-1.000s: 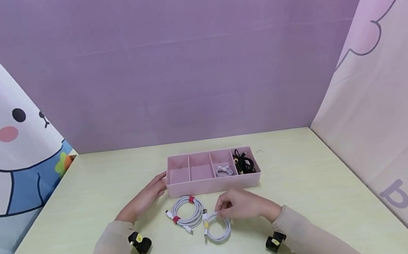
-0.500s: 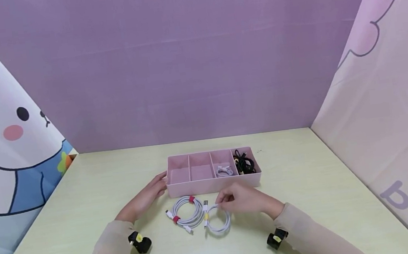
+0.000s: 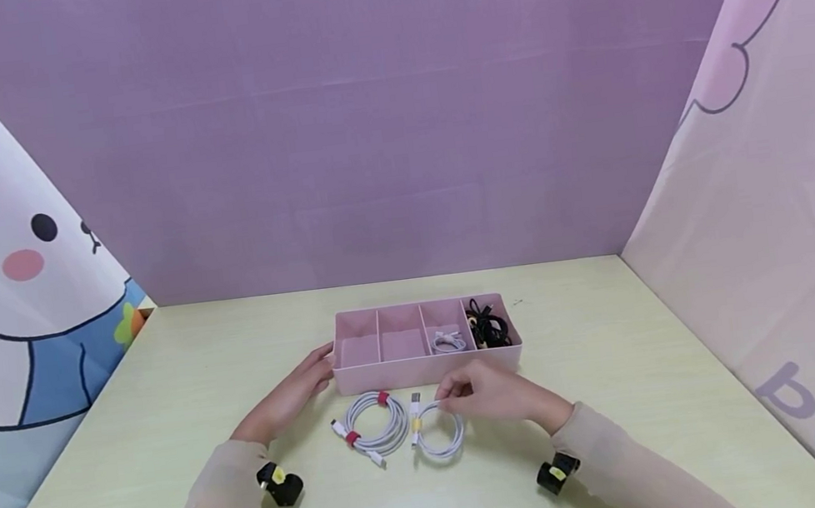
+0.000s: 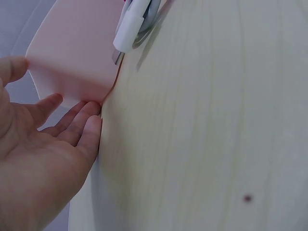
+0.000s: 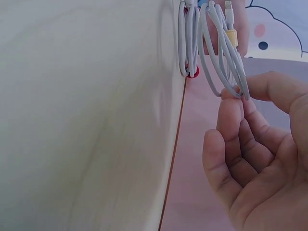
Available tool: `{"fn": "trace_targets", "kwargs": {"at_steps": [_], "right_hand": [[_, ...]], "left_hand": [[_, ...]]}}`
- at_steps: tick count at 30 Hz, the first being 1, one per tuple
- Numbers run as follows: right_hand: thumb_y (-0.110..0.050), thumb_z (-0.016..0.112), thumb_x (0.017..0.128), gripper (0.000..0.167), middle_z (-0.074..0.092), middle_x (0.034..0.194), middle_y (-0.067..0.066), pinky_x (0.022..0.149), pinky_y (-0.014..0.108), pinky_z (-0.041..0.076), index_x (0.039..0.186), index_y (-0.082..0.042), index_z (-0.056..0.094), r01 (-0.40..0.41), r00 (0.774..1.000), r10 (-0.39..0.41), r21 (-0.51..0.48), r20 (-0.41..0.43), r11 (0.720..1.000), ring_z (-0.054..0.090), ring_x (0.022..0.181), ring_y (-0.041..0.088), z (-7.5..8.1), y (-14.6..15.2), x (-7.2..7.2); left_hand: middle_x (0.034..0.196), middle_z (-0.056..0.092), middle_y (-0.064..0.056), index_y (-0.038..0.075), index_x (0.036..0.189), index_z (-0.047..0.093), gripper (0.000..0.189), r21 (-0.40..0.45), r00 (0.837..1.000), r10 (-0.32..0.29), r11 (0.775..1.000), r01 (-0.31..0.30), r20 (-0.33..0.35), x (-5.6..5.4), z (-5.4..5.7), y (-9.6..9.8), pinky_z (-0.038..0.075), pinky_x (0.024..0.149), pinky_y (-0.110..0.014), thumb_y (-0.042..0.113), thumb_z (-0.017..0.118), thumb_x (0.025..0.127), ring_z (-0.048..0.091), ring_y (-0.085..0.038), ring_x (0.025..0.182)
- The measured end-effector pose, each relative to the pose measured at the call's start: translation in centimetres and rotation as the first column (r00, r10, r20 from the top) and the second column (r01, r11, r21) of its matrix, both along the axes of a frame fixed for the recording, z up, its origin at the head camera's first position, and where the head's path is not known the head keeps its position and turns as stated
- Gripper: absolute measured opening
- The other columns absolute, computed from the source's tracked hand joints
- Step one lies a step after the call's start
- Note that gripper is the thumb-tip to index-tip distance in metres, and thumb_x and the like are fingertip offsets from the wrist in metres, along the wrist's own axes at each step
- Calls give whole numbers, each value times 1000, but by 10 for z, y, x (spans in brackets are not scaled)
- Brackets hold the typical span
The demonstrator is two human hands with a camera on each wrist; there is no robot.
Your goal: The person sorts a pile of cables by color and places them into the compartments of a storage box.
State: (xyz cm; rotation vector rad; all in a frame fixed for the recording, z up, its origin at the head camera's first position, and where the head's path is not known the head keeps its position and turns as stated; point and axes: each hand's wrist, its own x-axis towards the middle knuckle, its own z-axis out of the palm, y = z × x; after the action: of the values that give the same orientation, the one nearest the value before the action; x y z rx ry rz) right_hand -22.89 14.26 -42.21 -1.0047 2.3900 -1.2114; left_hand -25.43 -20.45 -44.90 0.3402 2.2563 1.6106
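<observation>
The person's right hand [image 3: 495,393] pinches a coiled white cable [image 3: 441,455] at its upper edge, the strands caught between thumb and finger while the remaining fingers curl loosely and carry nothing. The coil hangs below and to the left of those fingers, in front of the pink box [image 3: 428,371], and a shadow beneath suggests it is off the surface [image 3: 614,348]. The left hand [image 3: 291,393] grasps nothing; its relaxed fingers touch the box's left end wall.

The coiled white cable looks light and should bend easily. Its loops would likely sag and spread away from the pinch, since only a yellow tie [image 5: 232,37], to the left of the right fingers, binds them. The coating may be a little slick, and little about it seems fragile apart from the plugs. A hold across several strands, or over the tie itself, should keep the bundle together better than one on a single loop.

Being nearly round, the loop has no strong long axis; the straight stretch along its left side runs roughly from the person toward the box. The broad USB plug [image 3: 415,400] points away from the person, the slimmer plug [image 5: 229,15] back toward them.

Left of the right fingers, just past the tie, lies a red-tied cable [image 3: 399,422]; beyond the fingers, inside the box, sit a small white cable [image 3: 448,341] and, farther right, black cables [image 3: 490,328]
</observation>
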Motion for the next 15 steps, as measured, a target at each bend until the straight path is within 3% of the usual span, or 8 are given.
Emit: {"fn": "trace_targets", "kwargs": {"at_steps": [8, 15], "right_hand": [[-15, 69, 96, 9, 70, 85, -5, 62, 23, 51, 99, -10, 75, 62, 997, -60, 23, -56, 998, 58, 72, 10, 7, 4, -7], [-15, 69, 96, 9, 72, 87, -3, 61, 24, 51, 100, -10, 76, 78, 994, -76, 23, -82, 997, 59, 72, 11, 12, 5, -11]], "left_hand": [[164, 22, -12, 16, 161, 17, 71, 2, 1000, 1, 1000, -1, 3, -1, 0, 0, 21, 121, -46, 55, 38, 106, 28, -33, 147], [164, 23, -11, 16, 161, 17, 71, 2, 1000, 11, 1000, -11, 5, -2, -2, 0, 22, 121, -45, 54, 38, 106, 28, -33, 147]]}}
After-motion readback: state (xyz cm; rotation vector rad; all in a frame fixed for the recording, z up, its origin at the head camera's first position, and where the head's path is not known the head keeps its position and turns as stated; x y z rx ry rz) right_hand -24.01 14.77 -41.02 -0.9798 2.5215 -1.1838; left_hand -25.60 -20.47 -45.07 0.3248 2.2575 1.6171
